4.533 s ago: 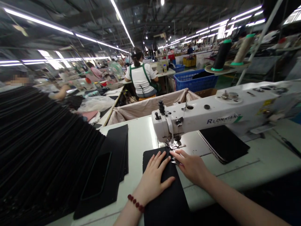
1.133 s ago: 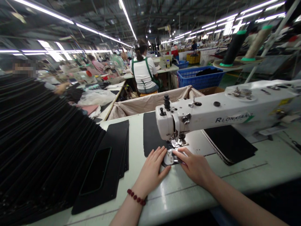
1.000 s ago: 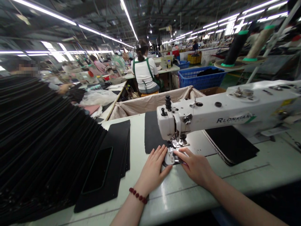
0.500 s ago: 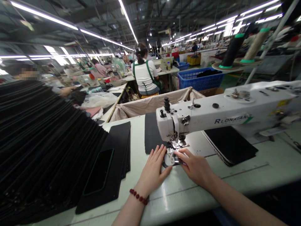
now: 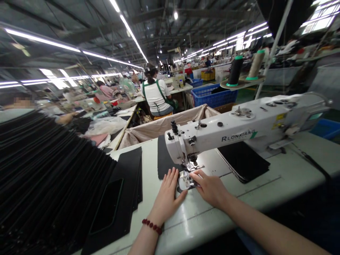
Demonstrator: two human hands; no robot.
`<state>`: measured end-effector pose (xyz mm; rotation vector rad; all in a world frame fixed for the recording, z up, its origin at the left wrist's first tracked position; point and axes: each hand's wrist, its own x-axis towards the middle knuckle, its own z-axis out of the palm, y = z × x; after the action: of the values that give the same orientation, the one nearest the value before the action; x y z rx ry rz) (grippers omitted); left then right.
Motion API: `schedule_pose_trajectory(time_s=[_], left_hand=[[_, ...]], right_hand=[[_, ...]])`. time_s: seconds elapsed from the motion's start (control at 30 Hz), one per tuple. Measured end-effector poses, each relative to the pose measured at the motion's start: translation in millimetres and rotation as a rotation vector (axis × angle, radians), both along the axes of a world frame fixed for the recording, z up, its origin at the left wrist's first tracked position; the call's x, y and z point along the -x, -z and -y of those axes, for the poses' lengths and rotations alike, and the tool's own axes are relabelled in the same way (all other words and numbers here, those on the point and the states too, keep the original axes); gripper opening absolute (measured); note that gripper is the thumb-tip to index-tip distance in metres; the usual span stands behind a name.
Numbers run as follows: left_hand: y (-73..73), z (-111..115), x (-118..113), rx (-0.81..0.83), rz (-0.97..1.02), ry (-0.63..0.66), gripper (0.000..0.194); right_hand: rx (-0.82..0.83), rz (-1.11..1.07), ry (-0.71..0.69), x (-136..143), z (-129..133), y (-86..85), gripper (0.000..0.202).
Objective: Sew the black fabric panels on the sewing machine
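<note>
A white sewing machine (image 5: 209, 132) stands over the pale green table, its presser foot (image 5: 193, 166) down near my fingers. My left hand (image 5: 167, 194), with a dark red bead bracelet on the wrist, lies flat with fingers stretched. Its fingertips touch the near edge of a black fabric panel (image 5: 166, 159), which runs partly behind the machine head. A shiny metal guide (image 5: 183, 181) sits between my hands, in front of the foot. At its right side my right hand (image 5: 212, 189) has its fingers bent and pressed together; what they grip is hidden.
A tall stack of black panels (image 5: 47, 170) fills the left, with a phone (image 5: 107, 205) on flatter pieces beside it. More black pieces (image 5: 243, 161) lie under the machine arm. Behind are a cloth-lined bin (image 5: 159, 129), a blue basket (image 5: 212, 95), thread cones (image 5: 235, 71) and a seated person (image 5: 156, 92).
The view has turned slightly right, so the whole scene sits farther left. Both hands keep about the same place at the metal guide, and the black panel shows little change.
</note>
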<state>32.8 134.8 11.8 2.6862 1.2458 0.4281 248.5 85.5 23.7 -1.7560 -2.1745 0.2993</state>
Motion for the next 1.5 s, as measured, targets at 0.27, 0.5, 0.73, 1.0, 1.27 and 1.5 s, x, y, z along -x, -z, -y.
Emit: schedule_pose_trajectory(time_s=[0.27,0.5,0.73,1.0,1.27,1.5], left_hand=[[-33.2,15,-7,-0.106,0.040,-0.301,0.045],[-2.1,88,17,-0.067,-0.130,-0.274,0.075],[28.3,156,33,0.011,-0.050,-0.006,0.102],[-9.6,150,-39,0.096,0.041,-0.023,0.048],[-12.5,137,-111,0.074,0.084,0.019,0.017],[-13.1,137,-106,0.139,0.168,-0.020,0.017]], right_hand=[[-0.004,-0.054,0.003,-3,3,-7.6,0.041],[-0.015,-0.144,-0.039,-21,21,-18.6,0.036],[-0.066,-0.506,0.028,-62,71,-12.9,0.030],[0.010,-0.709,0.356,-102,115,-3.9,0.034],[0.116,-0.395,0.283,-82,154,5.4,0.025],[0.069,-0.150,0.235,-64,157,7.6,0.017]])
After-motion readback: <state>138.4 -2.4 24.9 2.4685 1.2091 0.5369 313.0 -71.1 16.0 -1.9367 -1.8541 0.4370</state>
